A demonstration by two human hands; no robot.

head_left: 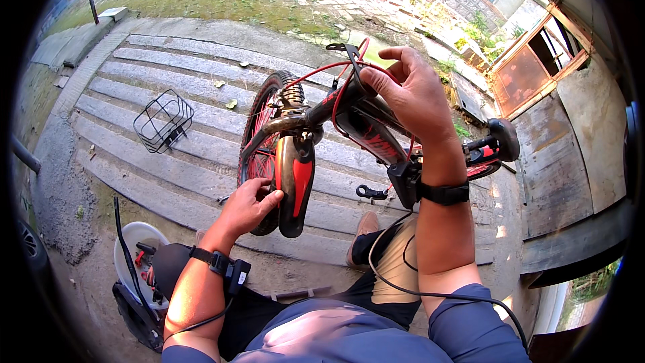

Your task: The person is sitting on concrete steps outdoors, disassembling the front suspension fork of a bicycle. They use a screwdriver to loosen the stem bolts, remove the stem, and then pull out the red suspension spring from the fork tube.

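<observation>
In front of me stands a bicycle with a black and red frame (366,136) and a front wheel (252,124) with red spokes. My left hand (250,207) is low by that wheel, its thumb and fingers closed at the edge of the black and red front mudguard (294,185); the finger ends are partly hidden. Beside the head of the frame, my right hand (406,91) has its thumb and curved fingers apart. The thumb is close to the red cables (356,66) and a black bracket (342,48). Any contact there is unclear.
A black wire basket (163,121) lies on the slatted concrete at left. A white bucket (138,232) with tools stands near my left arm. The saddle (504,138) and a pedal (369,193) stick out to the right. A cable (403,281) crosses my lap; wooden panels (571,161) stand at right.
</observation>
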